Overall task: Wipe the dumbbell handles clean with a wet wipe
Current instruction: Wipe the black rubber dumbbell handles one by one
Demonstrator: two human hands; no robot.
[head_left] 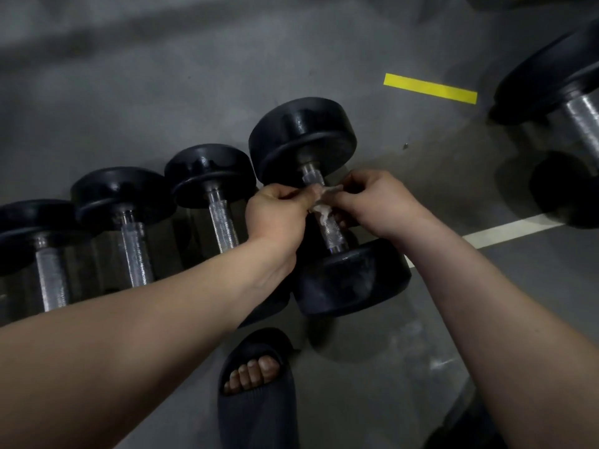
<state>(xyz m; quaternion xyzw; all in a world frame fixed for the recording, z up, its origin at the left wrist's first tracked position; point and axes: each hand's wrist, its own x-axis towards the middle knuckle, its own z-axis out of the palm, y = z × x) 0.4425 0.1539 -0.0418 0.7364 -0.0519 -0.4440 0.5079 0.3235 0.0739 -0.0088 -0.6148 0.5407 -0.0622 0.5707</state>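
Observation:
A large black dumbbell [304, 137] lies on the grey floor in the middle, its knurled steel handle [334, 233] running toward me. Above that handle both hands hold a crumpled white wet wipe [321, 202]. My left hand [275, 212] pinches the wipe's left side, and my right hand [376, 202] pinches its right side. The wipe hangs just over the upper half of the handle; I cannot tell whether it touches the steel. To the left lie three smaller black dumbbells [210, 176] side by side with bare steel handles.
Another big dumbbell [570, 102] lies at the far right. A yellow tape strip [431, 89] and a white line [505, 233] mark the floor. My foot in a dark slipper [256, 384] stands just below the large dumbbell.

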